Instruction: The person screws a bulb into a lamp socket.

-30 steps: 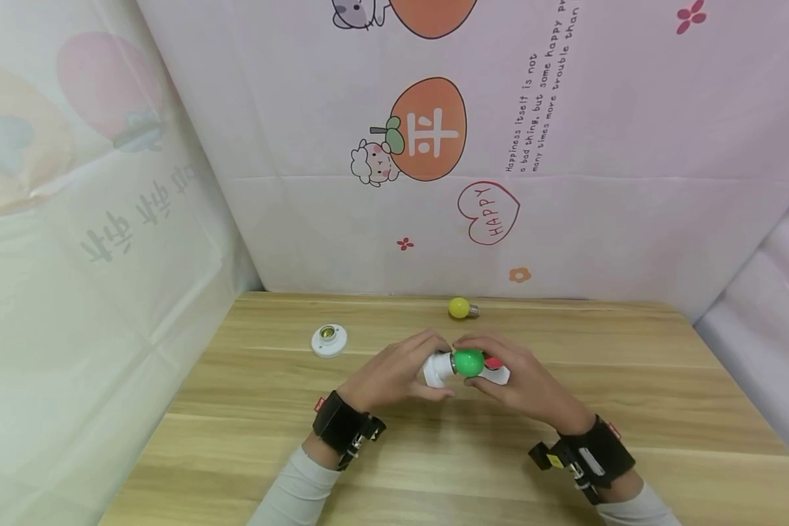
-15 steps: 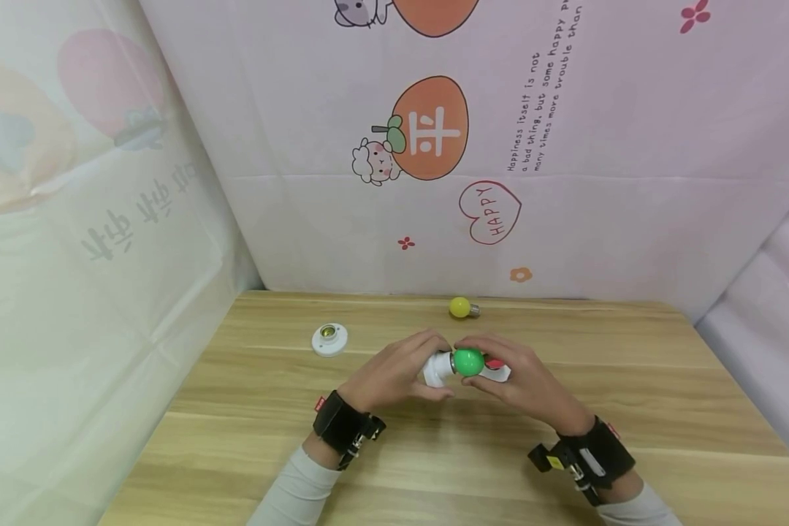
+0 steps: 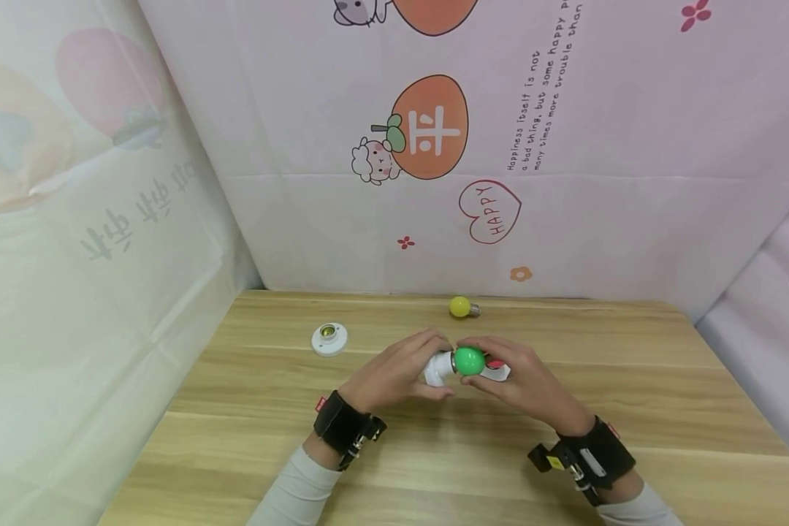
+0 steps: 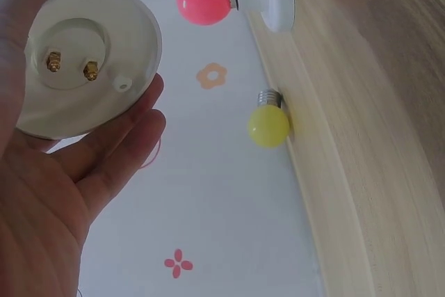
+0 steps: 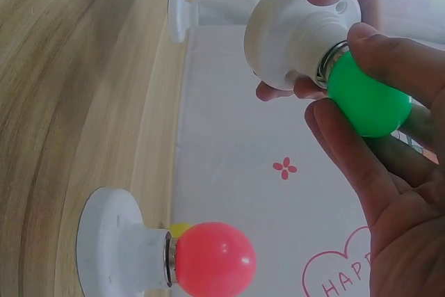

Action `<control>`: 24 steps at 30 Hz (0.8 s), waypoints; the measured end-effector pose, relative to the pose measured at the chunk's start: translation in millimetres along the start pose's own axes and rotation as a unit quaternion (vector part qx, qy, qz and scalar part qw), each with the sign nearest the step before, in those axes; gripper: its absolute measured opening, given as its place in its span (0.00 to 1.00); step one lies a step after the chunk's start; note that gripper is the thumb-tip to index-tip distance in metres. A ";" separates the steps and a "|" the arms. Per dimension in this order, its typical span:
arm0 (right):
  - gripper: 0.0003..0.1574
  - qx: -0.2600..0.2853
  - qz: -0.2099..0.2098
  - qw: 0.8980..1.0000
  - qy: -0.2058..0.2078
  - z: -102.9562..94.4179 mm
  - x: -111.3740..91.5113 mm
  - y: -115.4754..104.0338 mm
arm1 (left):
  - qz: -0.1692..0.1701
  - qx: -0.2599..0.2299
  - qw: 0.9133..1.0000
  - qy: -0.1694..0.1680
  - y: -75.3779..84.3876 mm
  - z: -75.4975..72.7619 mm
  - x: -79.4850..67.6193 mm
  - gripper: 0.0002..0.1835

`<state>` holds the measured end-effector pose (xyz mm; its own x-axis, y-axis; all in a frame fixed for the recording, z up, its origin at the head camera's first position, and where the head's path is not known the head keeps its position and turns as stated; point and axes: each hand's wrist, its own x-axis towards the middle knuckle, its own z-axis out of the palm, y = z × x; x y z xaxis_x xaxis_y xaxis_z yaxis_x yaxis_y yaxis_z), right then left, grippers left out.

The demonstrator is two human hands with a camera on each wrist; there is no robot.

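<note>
My left hand [image 3: 397, 371] grips a white round lamp holder [image 3: 438, 369] by its base, tilted so the socket faces right. In the left wrist view the underside of this lamp holder [image 4: 139, 46] shows two brass screws. A green light bulb [image 3: 470, 361] sits in the socket, a narrow ring of its metal cap showing in the right wrist view. Fingers and thumb of my right hand [image 3: 522, 380] pinch the green light bulb [image 5: 368, 95] on its glass. Both hands are above the wooden table.
Behind my right hand, a red light bulb [image 5: 215, 259] stands in another white lamp holder [image 5: 111, 241]. An empty lamp holder [image 3: 329, 340] lies on the table [image 3: 250, 409] at left. A yellow light bulb [image 3: 460, 307] lies near the back edge, before a printed cloth [image 3: 329, 219].
Both hands keep their hold on the lamp holder and the green light bulb, with only a very slight shift of the right fingers. Everything else stays in place.
</note>
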<state>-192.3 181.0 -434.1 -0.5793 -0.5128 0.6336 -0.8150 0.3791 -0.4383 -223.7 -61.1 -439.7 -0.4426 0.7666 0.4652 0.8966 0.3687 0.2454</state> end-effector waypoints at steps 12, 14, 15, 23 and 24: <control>0.34 -0.012 0.028 0.999 -0.013 -0.1 -2.6 1.0 | -0.003 -0.004 1.000 -0.008 2.7 0.5 0.7 0.30; 0.34 -0.012 0.031 0.999 -0.013 0.2 -2.7 1.4 | -0.003 -0.007 1.000 -0.009 3.1 0.3 0.6 0.30; 0.34 -0.013 0.032 0.999 -0.013 0.5 -2.9 1.6 | -0.004 -0.008 1.000 -0.010 3.4 0.1 0.6 0.30; 0.28 -0.020 0.047 0.998 -0.023 -1.1 -1.8 -0.7 | 0.004 -0.005 1.000 -0.004 3.8 -0.7 1.7 0.30; 0.28 -0.021 0.048 0.998 -0.024 -1.3 -1.6 -0.9 | 0.004 -0.004 1.000 -0.004 3.8 -0.7 1.8 0.30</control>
<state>-190.6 182.5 -433.8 -0.6553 -0.5084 0.5587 -0.7551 0.4593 -0.4677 -221.1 -58.6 -437.3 -0.4355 0.7736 0.4602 0.8997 0.3582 0.2494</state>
